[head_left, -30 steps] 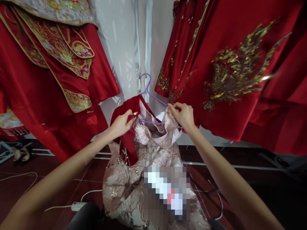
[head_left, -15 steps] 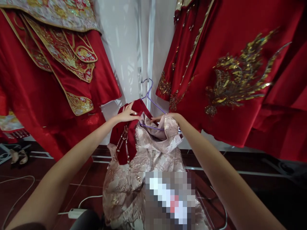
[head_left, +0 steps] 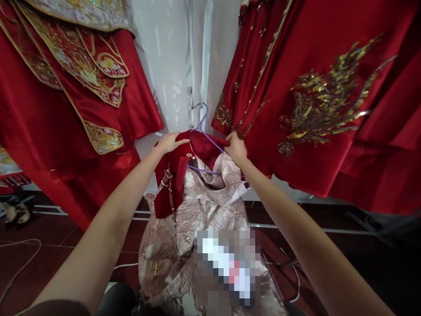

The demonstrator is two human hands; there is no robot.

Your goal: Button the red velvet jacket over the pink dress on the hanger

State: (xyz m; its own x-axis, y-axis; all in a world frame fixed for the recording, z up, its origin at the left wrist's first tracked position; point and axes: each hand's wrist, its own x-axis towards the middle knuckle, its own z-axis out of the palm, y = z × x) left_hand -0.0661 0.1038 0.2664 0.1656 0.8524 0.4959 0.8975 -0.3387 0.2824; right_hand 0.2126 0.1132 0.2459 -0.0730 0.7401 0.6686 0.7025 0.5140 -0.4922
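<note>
A dark red garment (head_left: 169, 193) with beaded tassels drapes over the left side of a pale pink and gold brocade dress (head_left: 210, 215). Both are around a thin purple hanger (head_left: 201, 125), whose hook is at the white upright pole. At the red garment's left shoulder, my left hand (head_left: 169, 143) grips the cloth, thumb on top. My right hand (head_left: 236, 147) pinches the garment's right edge above the dress's right strap. Some of the fingers of both hands are hidden. A pixelated patch covers part of the skirt.
Red embroidered gowns hang at the left (head_left: 108, 70) and right (head_left: 312, 101). A white curtain (head_left: 158, 66) and pole (head_left: 204, 57) stand behind. Low rails cross the dark red tiled floor, with shoes (head_left: 23, 213) at far left and white cables (head_left: 36, 245) lying about.
My right hand has come out of the dress's neckline and moved up onto the red garment, which now spreads across the hanger to the right. My left hand has shifted slightly up and left.
</note>
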